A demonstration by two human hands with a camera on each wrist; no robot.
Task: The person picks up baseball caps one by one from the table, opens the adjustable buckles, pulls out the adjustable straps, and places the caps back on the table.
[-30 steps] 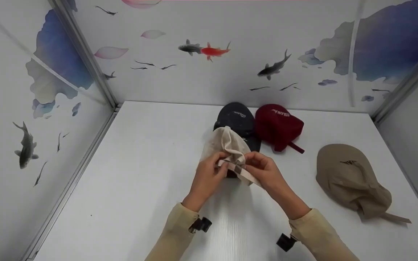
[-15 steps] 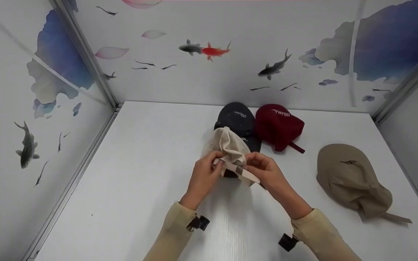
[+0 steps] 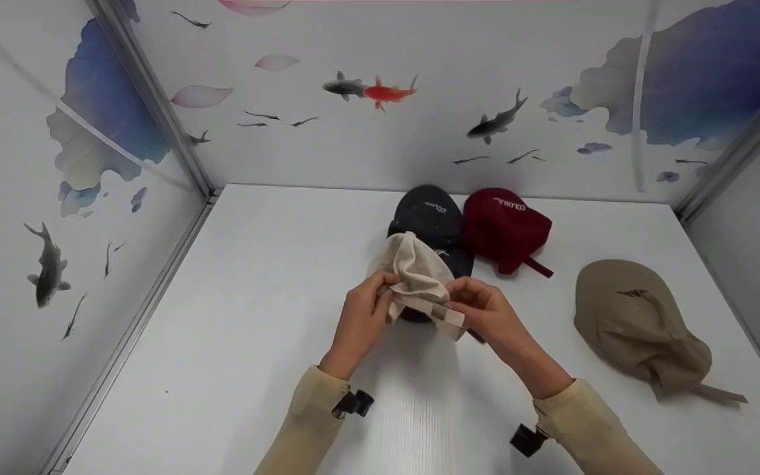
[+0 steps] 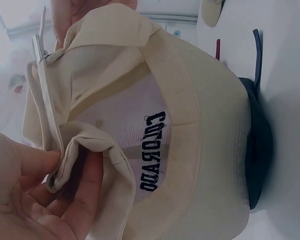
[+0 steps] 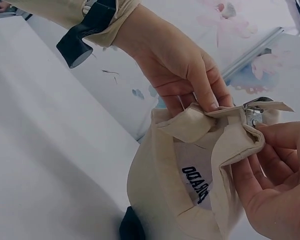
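Head view, centre frame: left hand point(image 3: 357, 316) and right hand point(image 3: 493, 316) both pinch the beige cloth cap point(image 3: 410, 260), its thin beige strap point(image 3: 419, 304) spanning between them, perhaps to hold it straight. Left wrist view, lower left: left fingers point(image 4: 87, 195) nip a folded edge. Right wrist view, right side: right thumb point(image 5: 285, 135) presses beside the silvery metal buckle point(image 5: 254, 117), seemingly steadying it

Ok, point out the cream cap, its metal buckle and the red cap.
Cream cap point(image 3: 414, 264), head view, on its creased crown.
Metal buckle point(image 5: 253, 116), right wrist view, on its plate.
Red cap point(image 3: 505, 229), head view, on its crown.
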